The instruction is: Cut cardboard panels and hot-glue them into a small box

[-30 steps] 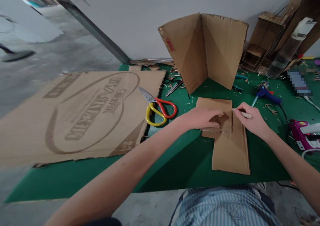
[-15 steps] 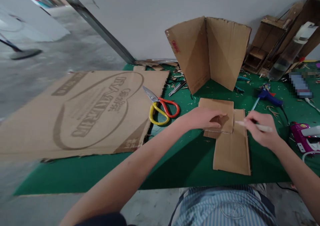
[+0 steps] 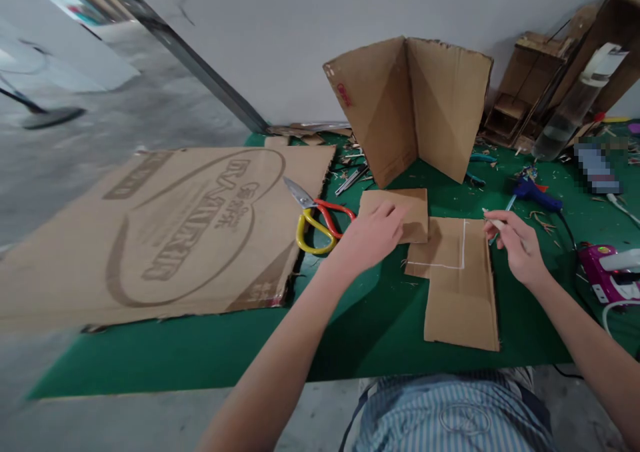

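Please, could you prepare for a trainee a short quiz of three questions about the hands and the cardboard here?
1. What does the right hand hold?
2. True or false: the left hand is on the small cardboard.
3. Choose: the two white lines on the L-shaped cardboard
a) run side by side
b) meet at a corner
c) cross like an X

Key:
1. A white pen.
2. True.
3. b
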The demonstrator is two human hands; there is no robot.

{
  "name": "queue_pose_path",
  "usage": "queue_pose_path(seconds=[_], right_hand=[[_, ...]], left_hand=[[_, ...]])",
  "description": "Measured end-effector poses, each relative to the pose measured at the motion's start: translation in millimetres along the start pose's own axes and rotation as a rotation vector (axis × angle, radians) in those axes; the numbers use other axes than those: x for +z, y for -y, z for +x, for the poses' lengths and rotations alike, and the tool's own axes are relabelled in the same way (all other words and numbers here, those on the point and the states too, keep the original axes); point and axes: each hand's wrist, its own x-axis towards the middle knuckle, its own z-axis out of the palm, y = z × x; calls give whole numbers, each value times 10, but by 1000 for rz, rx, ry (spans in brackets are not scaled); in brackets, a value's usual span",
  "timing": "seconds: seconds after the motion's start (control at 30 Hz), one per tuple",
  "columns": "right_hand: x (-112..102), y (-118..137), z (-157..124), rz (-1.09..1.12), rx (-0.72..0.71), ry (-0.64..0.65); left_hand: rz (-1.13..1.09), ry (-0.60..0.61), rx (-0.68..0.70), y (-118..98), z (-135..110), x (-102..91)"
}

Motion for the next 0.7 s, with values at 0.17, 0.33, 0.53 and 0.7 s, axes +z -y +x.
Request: queue_pose_path(seconds=[0.17, 0.33, 0.53, 0.7], right_hand=[[68, 179, 34, 342, 203, 104], [149, 430, -35, 240, 125, 204], [226, 398, -93, 67, -14, 220], [225, 365, -120, 117, -47, 145]], left_hand=[[-349, 24, 125, -212, 1, 90], [-445, 22, 173, -353, -48, 236], [-646, 23, 186, -339, -75, 262], [-595, 1, 150, -299, -111, 230]])
